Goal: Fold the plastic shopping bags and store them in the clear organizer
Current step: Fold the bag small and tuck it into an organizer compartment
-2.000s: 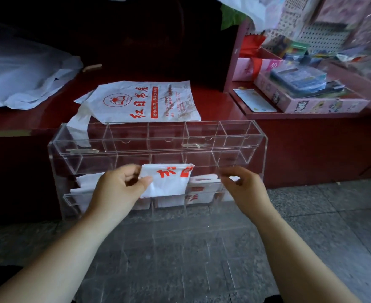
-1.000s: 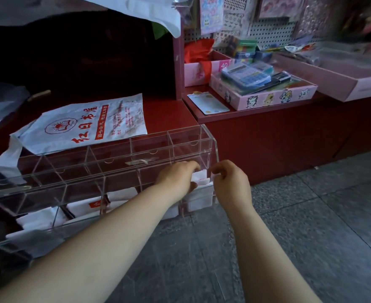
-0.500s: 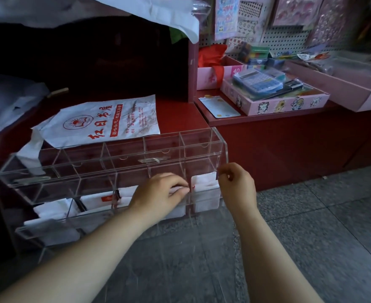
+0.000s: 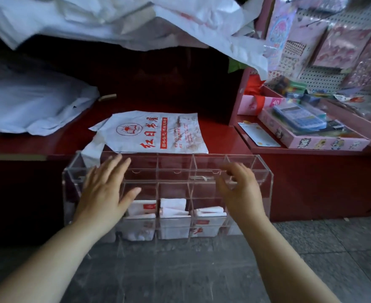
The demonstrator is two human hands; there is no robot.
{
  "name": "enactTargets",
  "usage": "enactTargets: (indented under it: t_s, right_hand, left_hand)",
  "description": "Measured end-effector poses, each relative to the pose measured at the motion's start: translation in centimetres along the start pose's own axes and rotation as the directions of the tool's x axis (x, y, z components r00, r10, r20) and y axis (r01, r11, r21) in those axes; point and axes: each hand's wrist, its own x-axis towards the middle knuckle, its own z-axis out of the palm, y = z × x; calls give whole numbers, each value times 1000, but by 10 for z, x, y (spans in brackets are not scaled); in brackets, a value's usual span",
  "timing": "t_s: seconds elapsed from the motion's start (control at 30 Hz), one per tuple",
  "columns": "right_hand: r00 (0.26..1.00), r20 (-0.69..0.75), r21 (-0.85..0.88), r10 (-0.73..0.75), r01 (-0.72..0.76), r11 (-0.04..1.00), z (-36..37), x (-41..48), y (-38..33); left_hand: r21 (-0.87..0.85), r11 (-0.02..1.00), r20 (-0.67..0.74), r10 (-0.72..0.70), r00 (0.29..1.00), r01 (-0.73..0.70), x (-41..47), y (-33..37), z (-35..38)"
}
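The flat bag [image 4: 156, 133] is lying on the counter [image 4: 219, 138], just on the far side of the organizer [image 4: 175, 182], its long side going left to right. Folded bags [image 4: 173, 213] are sitting in the bottom row. My left hand [image 4: 104, 193] is hovering with fingers spread, empty. My right hand [image 4: 238, 189] is hanging loose, fingers a bit bent, empty too. I think my left hand is nearer to the flat bag.

head-worn view, facing forward and down, close over organizer [image 4: 173, 171]
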Motion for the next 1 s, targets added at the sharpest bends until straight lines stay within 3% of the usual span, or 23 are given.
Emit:
enactTargets:
  t_s: [0.07, 0.13, 0.17, 0.3, 0.47, 0.53, 0.67, 0.77, 0.83, 0.93, 1.0]
  right_hand:
    - [998, -26, -23, 64, -64, 998, 8, 30, -6]
    - [970, -10, 7, 242, -242, 970, 20, 70, -11]
    - [956, 25, -64, 294, -292, 954, 28, 88, -10]
    - [883, 131, -407, 450, -366, 837, 58, 126, -11]
    - [847, 116, -531, 519, -389, 753, 85, 135, -14]
    - [858, 109, -452, 502, -407, 794, 89, 135, -16]
    - [888, 81, 20, 454, -456, 890, 76, 122, -31]
    - [861, 119, 329, 494, -504, 799, 59, 94, -39]
    - [844, 164, 438, 510, -526, 730, 44, 67, -38]
    - [812, 239, 514, 532, -571, 641, 19, 23, -27]
    - [792, 293, 571, 536, -595, 566, 5, -5, -18]
  left_hand:
    - [70, 997, 45, -21, 999, 18, 2, -9, 4]
    - [147, 989, 72, -5, 997, -6, 3, -16, 4]
    - [159, 987, 77, 3, 997, -15, 3, -18, 5]
    - [164, 986, 68, 34, 997, -44, 1, -25, 11]
    - [163, 984, -37, 74, 997, -68, 1, -31, 19]
    - [159, 985, -20, 68, 997, -64, 2, -31, 18]
    - [138, 988, -40, 76, 996, -70, 2, -31, 18]
    - [126, 988, -82, 98, 992, -87, 4, -29, 16]
    - [76, 991, -136, 122, 983, -113, 3, -25, 15]
    - [-271, 951, -244, 83, 966, -150, -3, -12, 5]
    - [-619, 785, -150, -79, 986, -31, -10, -5, -9]
